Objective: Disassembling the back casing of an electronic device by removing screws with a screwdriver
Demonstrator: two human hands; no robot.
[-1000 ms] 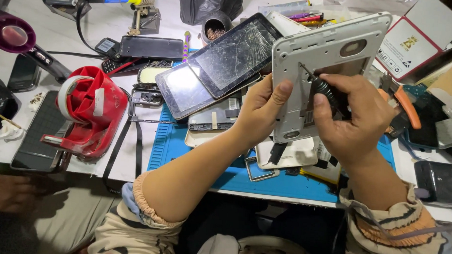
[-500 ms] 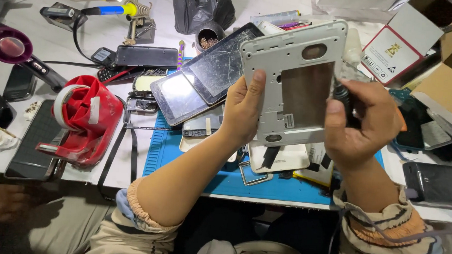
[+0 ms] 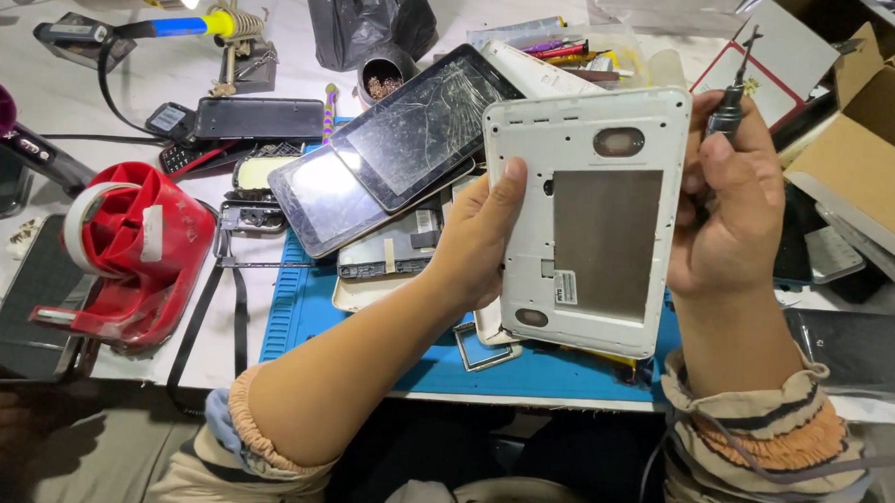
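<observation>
My left hand (image 3: 475, 245) grips the left edge of a white tablet back cover (image 3: 592, 217), held upright above the blue work mat (image 3: 297, 306), inner side toward me with a grey metal panel in its middle. My right hand (image 3: 729, 207) touches the cover's right edge and holds a small black screwdriver (image 3: 731, 98), tip pointing up. Behind the cover lie two tablets with dark screens, the upper one (image 3: 422, 122) cracked, the lower one (image 3: 320, 199) under it.
A red tape dispenser (image 3: 130, 250) stands at the left. A soldering iron on its stand (image 3: 212, 25), a black phone (image 3: 249, 118), a black plastic bag (image 3: 371, 21) and a small cup (image 3: 382, 81) sit behind. Cardboard boxes (image 3: 868, 147) stand right. Dark phones lie at both edges.
The screwdriver has come off the cover's inside; my right hand lifted it away to the right edge, tip up. The cover has turned to face me more squarely.
</observation>
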